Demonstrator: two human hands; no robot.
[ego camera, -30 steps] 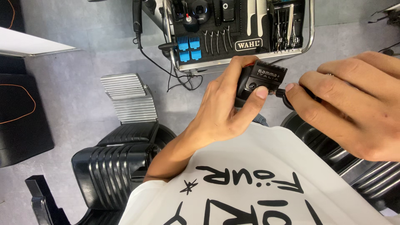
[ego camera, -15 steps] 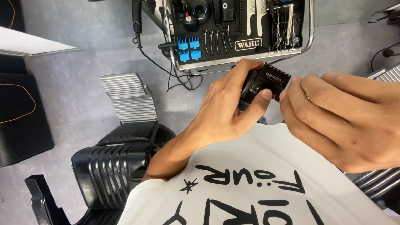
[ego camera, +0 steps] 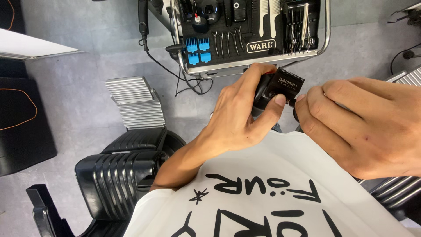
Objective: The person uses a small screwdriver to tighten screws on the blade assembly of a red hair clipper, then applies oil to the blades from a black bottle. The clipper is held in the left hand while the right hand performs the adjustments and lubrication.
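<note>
Two hands engaged: clipper [ego camera: 280,87] gripped by left hand [ego camera: 239,118], pinched by right hand [ego camera: 364,127]; slippage risked if grip loosened.

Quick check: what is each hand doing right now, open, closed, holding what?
Left hand: closed around the black hair clipper.
Right hand: fingers curled, fingertips at the clipper's blade end; a grip cannot be told.
</note>
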